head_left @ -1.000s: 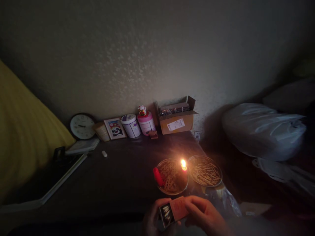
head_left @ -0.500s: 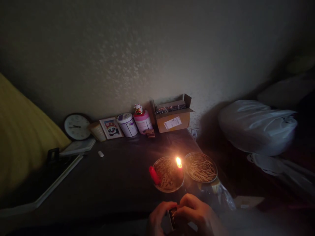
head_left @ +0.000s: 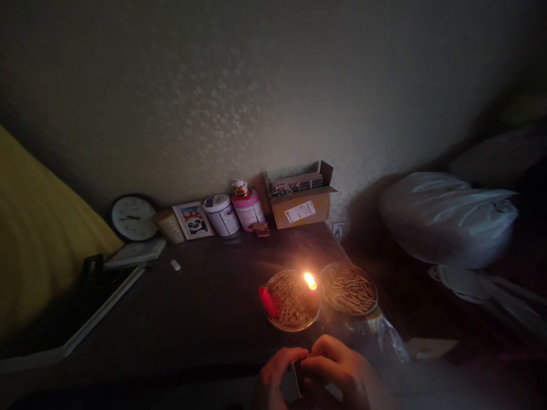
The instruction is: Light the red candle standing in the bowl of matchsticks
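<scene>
At the bottom centre, my left hand grips the left side of a small open box, dark inside with a pale edge. My right hand is closed at the same box, its fingers over the opening; whether they pinch anything inside is hidden. Just beyond my hands a round dish of small grainy pieces holds a leaning red candle at its left and a burning flame at its right. Touching it on the right, a second round dish holds several thin sticks.
Along the wall stand a clock, a panda picture, two lidded tubs, a cat figurine and an open cardboard box. A white bag is at the right, a framed board at the left.
My right fingers have shifted slightly over the small box, covering more of its inside, where light tips showed before. The flame has changed shape a little.
</scene>
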`<state>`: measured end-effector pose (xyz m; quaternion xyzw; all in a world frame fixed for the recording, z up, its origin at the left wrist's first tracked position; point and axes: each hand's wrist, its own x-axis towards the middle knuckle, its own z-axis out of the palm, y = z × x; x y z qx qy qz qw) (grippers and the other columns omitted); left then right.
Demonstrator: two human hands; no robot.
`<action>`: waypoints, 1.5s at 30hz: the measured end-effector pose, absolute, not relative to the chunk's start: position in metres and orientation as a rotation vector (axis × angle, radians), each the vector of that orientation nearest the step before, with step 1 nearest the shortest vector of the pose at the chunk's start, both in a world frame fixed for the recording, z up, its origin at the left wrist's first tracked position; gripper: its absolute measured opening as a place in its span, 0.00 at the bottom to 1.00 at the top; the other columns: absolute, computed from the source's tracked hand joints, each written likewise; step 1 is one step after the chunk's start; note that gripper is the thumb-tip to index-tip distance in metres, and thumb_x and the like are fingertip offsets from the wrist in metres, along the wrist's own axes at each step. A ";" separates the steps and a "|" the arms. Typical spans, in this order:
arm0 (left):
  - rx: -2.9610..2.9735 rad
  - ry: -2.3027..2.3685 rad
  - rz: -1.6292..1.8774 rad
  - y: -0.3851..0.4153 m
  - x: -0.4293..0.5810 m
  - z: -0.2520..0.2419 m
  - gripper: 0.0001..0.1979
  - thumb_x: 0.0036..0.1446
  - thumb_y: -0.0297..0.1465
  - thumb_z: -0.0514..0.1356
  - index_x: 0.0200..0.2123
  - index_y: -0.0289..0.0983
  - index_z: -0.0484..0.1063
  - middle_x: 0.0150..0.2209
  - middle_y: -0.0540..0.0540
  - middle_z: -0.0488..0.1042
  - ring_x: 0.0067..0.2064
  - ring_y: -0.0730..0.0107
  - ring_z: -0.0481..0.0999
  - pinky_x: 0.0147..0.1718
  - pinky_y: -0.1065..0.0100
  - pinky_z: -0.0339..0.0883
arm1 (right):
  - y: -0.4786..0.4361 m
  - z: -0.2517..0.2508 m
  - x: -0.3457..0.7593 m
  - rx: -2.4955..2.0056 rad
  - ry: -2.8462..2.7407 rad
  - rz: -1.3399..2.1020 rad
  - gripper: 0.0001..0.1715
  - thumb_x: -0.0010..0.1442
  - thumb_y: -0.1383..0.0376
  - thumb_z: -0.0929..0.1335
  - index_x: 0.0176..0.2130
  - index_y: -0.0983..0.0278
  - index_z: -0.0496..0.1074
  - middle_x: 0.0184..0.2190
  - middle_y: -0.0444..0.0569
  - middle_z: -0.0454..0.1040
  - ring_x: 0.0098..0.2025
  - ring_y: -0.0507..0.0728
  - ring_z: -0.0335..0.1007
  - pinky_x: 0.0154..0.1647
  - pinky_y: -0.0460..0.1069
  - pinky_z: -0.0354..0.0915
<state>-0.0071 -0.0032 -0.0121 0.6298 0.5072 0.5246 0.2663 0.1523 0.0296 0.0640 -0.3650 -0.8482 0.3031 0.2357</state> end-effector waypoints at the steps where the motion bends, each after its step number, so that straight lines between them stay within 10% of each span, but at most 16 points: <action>1: 1.693 1.366 1.405 -0.003 -0.007 -0.012 0.13 0.49 0.28 0.61 0.40 0.42 0.76 0.31 0.47 0.81 0.30 0.63 0.81 0.30 0.69 0.73 | 0.030 0.063 0.152 -1.001 -2.328 0.830 0.07 0.57 0.69 0.68 0.33 0.61 0.78 0.31 0.47 0.73 0.30 0.51 0.71 0.29 0.43 0.66; 32: 1.701 1.454 1.033 -0.005 -0.002 0.010 0.22 0.32 0.16 0.63 0.36 0.34 0.79 0.34 0.42 0.83 0.35 0.55 0.81 0.34 0.67 0.70 | 0.029 0.044 0.150 -1.076 -2.521 0.565 0.10 0.50 0.78 0.65 0.24 0.65 0.68 0.25 0.42 0.67 0.22 0.46 0.58 0.19 0.43 0.46; 45: 1.060 1.082 1.168 -0.010 -0.003 -0.005 0.24 0.38 0.24 0.71 0.43 0.39 0.76 0.38 0.44 0.81 0.40 0.56 0.80 0.39 0.65 0.71 | 0.025 0.055 0.146 -0.983 -1.525 1.212 0.11 0.62 0.58 0.63 0.32 0.62 0.65 0.27 0.42 0.66 0.26 0.50 0.64 0.25 0.43 0.64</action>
